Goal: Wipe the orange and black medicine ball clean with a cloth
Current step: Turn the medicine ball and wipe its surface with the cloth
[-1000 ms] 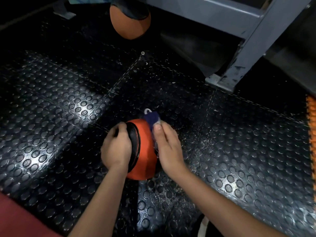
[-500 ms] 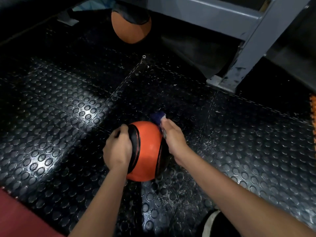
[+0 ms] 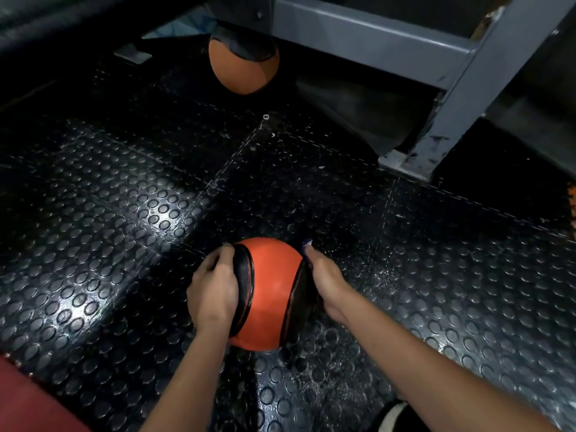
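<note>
The orange and black medicine ball (image 3: 271, 291) rests on the studded black floor in front of me. My left hand (image 3: 213, 288) clasps its left black panel and steadies it. My right hand (image 3: 327, 280) presses a dark blue cloth (image 3: 307, 246) against the ball's right black panel. Only a small corner of the cloth shows above my fingers; the rest is hidden between hand and ball.
A second orange and black ball (image 3: 243, 62) lies at the back under a grey metal frame (image 3: 448, 98), whose foot plate stands on the floor to the right. White specks dot the rubber mat (image 3: 389, 275) right of the ball. A red surface (image 3: 28, 403) fills the lower left corner.
My right hand has slid with the cloth from the ball's top down its right side. The ball has turned so more orange faces up. My left hand keeps its hold.
</note>
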The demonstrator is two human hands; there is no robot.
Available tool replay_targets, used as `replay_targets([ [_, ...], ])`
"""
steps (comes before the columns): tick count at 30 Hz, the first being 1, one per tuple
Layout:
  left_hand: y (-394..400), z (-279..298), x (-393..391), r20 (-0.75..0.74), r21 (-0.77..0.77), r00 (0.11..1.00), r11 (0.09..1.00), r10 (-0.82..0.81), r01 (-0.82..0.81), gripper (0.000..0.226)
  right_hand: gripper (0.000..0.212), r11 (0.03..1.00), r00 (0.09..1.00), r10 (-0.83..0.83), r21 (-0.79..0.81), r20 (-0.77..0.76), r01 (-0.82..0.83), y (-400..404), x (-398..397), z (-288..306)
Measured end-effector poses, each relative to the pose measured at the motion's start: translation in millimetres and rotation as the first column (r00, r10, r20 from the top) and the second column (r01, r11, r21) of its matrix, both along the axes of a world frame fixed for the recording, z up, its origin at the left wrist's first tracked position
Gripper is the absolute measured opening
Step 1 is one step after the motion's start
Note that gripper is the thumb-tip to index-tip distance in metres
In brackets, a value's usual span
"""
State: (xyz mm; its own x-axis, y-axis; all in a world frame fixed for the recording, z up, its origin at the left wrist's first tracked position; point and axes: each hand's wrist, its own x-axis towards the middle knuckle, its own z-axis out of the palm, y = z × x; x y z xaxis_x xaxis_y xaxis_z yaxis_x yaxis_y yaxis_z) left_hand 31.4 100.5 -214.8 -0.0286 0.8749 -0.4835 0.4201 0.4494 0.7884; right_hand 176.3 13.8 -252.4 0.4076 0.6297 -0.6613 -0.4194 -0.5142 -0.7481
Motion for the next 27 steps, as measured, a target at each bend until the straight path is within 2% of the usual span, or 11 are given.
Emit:
replay_targets([
  [2,1,0,1,-0.007,-0.002,1.0,1.0,0.0,0.0,0.042,0.04,0.993,0.988,-0.072,0.098,0.14,0.058,10,-4,3],
  [4,3,1,1,-0.012,-0.003,1.0,1.0,0.006,-0.006,0.042,0.03,0.99,0.956,-0.05,0.141,0.29,0.009,19,-12,13],
  [6,4,2,3,-0.028,0.001,1.0,1.0,-0.002,0.002,0.042,0.031,0.987,0.906,0.036,0.127,0.421,-0.098,24,-15,20],
  [8,6,3,6,-0.052,0.004,0.999,1.0,-0.011,0.011,0.042,0.038,0.98,0.886,0.069,0.134,0.458,-0.145,26,-11,15],
  [11,11,1,12,-0.109,0.001,0.992,0.998,-0.069,0.069,0.044,0.047,0.993,0.954,0.031,0.099,0.299,-0.063,24,4,4],
  [13,14,0,16,-0.143,0.005,0.984,0.994,-0.108,0.109,0.043,0.053,1.0,0.994,-0.006,-0.007,0.112,0.007,15,12,-6],
  [17,19,-2,16,-0.16,0.006,0.98,0.992,-0.12,0.122,0.046,0.054,0.988,0.977,-0.107,-0.132,-0.186,0.083,-12,6,-29],
  [20,18,-3,11,-0.128,-0.009,0.987,0.995,-0.096,0.095,0.05,0.048,0.979,0.949,-0.189,-0.121,-0.254,0.163,-14,-4,-27],
  [22,16,-2,7,-0.101,-0.012,0.991,0.996,-0.09,0.089,0.051,0.059,0.976,0.94,-0.21,-0.112,-0.267,0.186,-12,-8,-23],
  [24,14,-1,3,-0.065,-0.031,0.994,0.996,-0.088,0.087,0.05,0.068,0.976,0.949,-0.208,-0.116,-0.237,0.185,-7,-12,-21],
  [27,11,-2,-2,0.032,-0.066,0.994,0.992,-0.109,0.111,0.039,0.061,0.972,0.958,-0.235,-0.062,-0.162,0.228,-8,-14,-21],
])
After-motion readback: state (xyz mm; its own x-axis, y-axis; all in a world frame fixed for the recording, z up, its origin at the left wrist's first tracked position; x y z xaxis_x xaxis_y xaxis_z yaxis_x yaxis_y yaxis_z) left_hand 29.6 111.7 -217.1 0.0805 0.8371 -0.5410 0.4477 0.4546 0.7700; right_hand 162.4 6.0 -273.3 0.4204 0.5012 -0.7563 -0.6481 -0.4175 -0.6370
